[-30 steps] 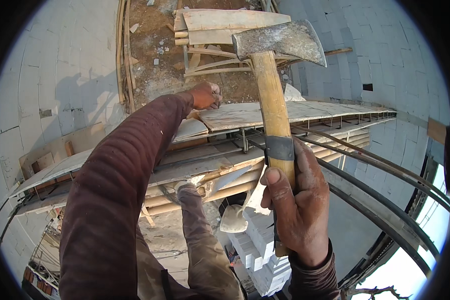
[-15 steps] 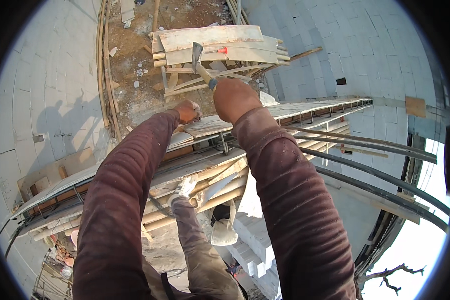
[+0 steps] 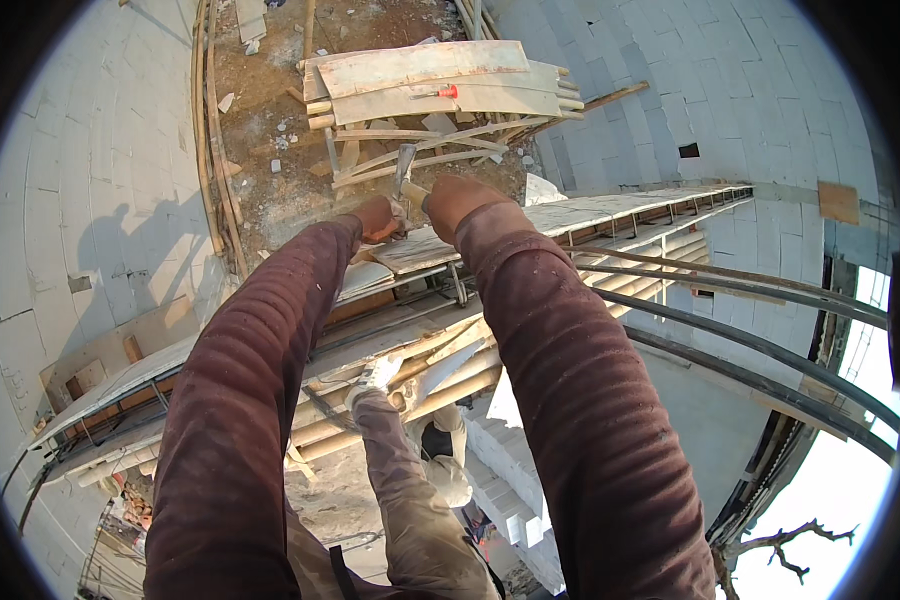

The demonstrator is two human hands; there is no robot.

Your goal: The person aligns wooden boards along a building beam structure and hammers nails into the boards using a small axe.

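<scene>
My right hand (image 3: 460, 206) is closed around the wooden handle of a hammer (image 3: 407, 168). The metal head is right beside the fingertips of my left hand (image 3: 377, 219). That left hand is closed in a pinch at the far edge of a pale board (image 3: 415, 253); whatever small thing it grips is too little to make out. The board lies along the top of a long timber form, where metal rods and clamps (image 3: 456, 283) show beneath it.
Bamboo poles (image 3: 450, 392) support the form, and my foot (image 3: 380, 374) rests there. Dark bars (image 3: 750, 335) extend rightward. White blocks (image 3: 505, 470) are stacked below, close to another person (image 3: 445, 445). Beyond stands a plank platform (image 3: 420, 75) with a red-handled tool (image 3: 446, 92).
The hammer has come down and nearer, its head now beside my left fingers. My right hand has lowered slightly; my left hand stays closed at the board's edge.
</scene>
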